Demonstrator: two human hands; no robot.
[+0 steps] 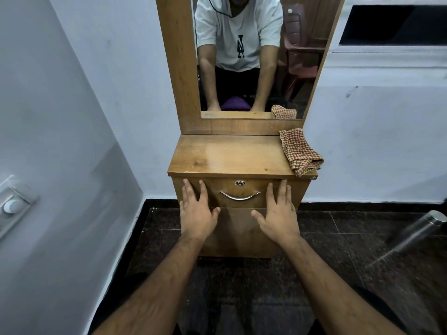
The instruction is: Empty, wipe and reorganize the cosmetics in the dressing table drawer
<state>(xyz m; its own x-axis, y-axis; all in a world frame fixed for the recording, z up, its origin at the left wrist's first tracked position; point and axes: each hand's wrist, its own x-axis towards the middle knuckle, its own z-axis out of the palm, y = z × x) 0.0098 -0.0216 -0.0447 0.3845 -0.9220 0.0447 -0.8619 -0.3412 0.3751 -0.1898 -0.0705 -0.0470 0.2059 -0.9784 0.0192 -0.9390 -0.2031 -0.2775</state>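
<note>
Two flat hands are resting on a closed dressing table drawer [240, 193].

The left hand [197, 211] and right hand [278, 213] are lying wide, holding nothing, either side of the curved metal handle [239, 196]. The drawer looks stiff, possibly heavy; the handle between them is the likeliest grip point. A checked cloth [300, 151] is sitting on the surface [229, 155].

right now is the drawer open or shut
Shut: the drawer front sits flush under the top, with both hands flat against it.
</note>
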